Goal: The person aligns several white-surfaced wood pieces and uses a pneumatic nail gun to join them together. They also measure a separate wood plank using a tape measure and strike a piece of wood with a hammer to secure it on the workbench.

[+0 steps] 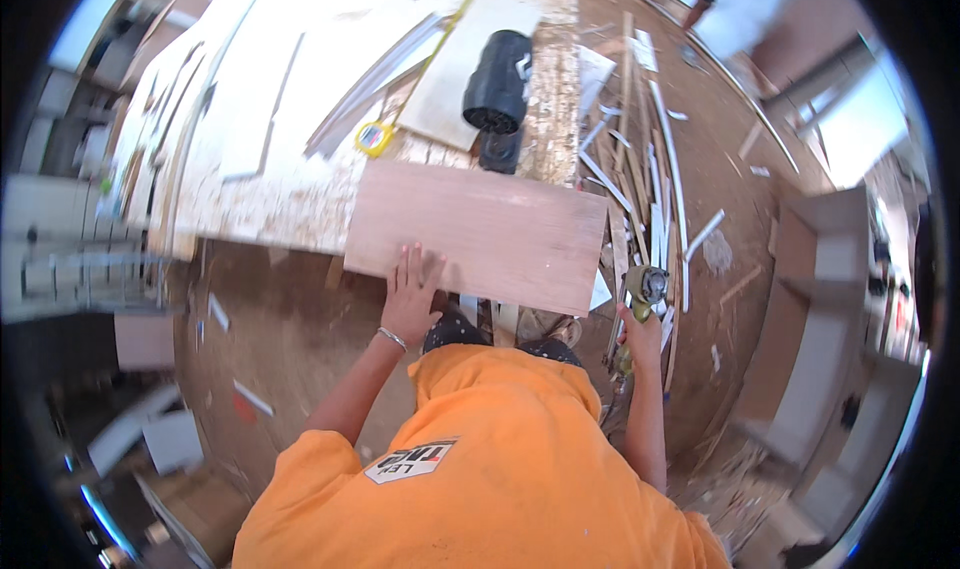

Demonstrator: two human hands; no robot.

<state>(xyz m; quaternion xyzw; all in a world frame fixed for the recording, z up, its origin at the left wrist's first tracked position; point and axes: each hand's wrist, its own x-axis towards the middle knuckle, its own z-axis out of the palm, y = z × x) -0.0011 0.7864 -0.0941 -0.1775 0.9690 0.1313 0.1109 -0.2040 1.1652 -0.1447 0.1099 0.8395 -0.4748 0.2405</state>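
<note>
A pinkish-brown rectangular wooden board (480, 229) lies on the workbench, its near edge jutting out over the floor. My left hand (410, 294) rests on the board's near left edge, fingers spread flat on its face. To the right of the board, my right hand (640, 334) is wrapped round a green power tool (648, 287) with a grey metal head, held up away from the wood. It resembles an angle grinder, but its working end is unclear. Just beyond the board are a yellow tape measure (374, 139), its tape drawn out, and a black cylindrical object (498, 84).
The pale, chip-strewn workbench (280, 204) carries white panels and strips. Wood and white offcuts (650, 169) litter the floor at right. Open cabinet carcasses (810, 319) stand further right. Another person's leg (700, 9) shows at the far right. A metal rack (100, 274) is at left.
</note>
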